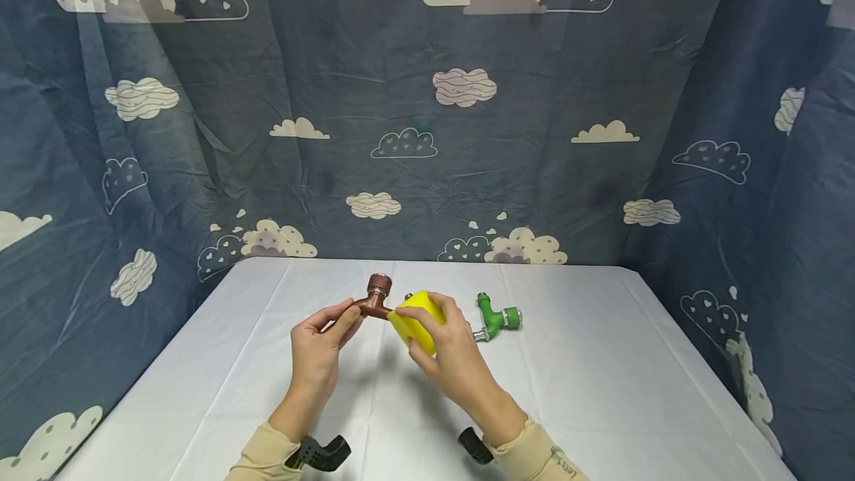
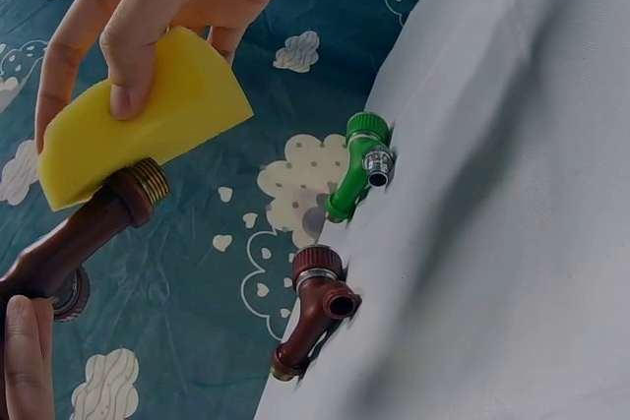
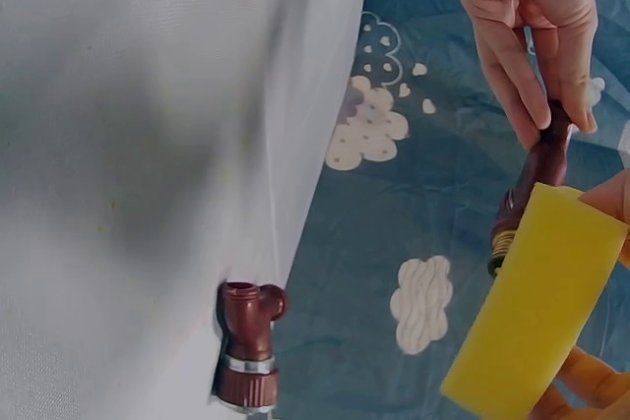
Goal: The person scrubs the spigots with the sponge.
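Note:
In the head view, my left hand (image 1: 317, 358) pinches a dark brown tap (image 1: 375, 301) by one end, above the table. A bright yellow sponge (image 1: 410, 325) is gripped between the thumb and fingers of my right hand (image 1: 454, 362). In the left wrist view the sponge lies against the tap beside its brass-coloured threaded end (image 2: 150, 181). A second brown tap (image 2: 317, 312) lies on the table; from the head, the sponge and right hand mostly hide it. Farther right lies a green tap (image 1: 496, 319) with a silver spout.
A white cloth covers the table (image 1: 601, 377). Behind it and at both sides hangs a dark blue curtain (image 1: 374, 43) with printed clouds. Black wrist cameras (image 1: 323, 454) sit by both cuffs, low over the table's near part.

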Motion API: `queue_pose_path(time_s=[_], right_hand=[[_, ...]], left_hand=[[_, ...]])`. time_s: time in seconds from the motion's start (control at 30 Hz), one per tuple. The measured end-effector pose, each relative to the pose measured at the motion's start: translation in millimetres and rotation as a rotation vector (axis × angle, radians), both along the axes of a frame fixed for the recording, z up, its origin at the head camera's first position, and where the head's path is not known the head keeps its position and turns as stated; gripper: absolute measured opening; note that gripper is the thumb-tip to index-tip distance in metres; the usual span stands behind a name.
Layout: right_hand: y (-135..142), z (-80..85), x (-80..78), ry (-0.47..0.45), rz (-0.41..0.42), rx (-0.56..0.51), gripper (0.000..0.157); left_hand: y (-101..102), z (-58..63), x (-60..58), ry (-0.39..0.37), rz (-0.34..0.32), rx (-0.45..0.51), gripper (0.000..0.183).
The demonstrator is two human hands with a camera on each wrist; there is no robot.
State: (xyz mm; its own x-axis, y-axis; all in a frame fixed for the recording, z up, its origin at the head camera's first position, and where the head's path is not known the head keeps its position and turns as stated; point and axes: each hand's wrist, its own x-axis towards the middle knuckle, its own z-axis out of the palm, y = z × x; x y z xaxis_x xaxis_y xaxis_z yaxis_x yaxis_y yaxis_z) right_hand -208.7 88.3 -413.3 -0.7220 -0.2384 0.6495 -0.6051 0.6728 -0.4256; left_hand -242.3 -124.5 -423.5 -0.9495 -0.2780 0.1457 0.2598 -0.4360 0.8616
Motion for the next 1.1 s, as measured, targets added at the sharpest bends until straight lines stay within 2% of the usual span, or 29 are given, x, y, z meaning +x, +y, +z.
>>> queue_pose_path(time_s=[0.3, 0.6, 0.8, 0.97, 1.1], right_hand=[[0.7, 1.8, -4.7, -0.044, -0.012, -0.044, 0.047], [-1.9, 6.6, -7.9, -0.072, -0.016, -0.075, 0.043], [-3.8, 9.5, -11.3, -0.054, -0.02, -0.086, 0.044], [-4.6, 11.5, -13.7, -0.029, -0.021, -0.082, 0.045], [-5.8, 12.8, -14.8, -0.021, -0.01, -0.08, 0.045]], left_hand=[[-1.0, -1.1, 5.3, -0.006, -0.038, 0.017, 0.022], [-2.5, -2.5, 8.2, -0.01, -0.05, -0.015, 0.019], [-2.1, -7.0, 10.0, 0.013, -0.085, -0.018, 0.019], [0.8, -8.5, 12.8, 0.036, -0.109, -0.072, 0.017], [3.6, -8.9, 15.2, 0.062, -0.126, -0.139, 0.028]])
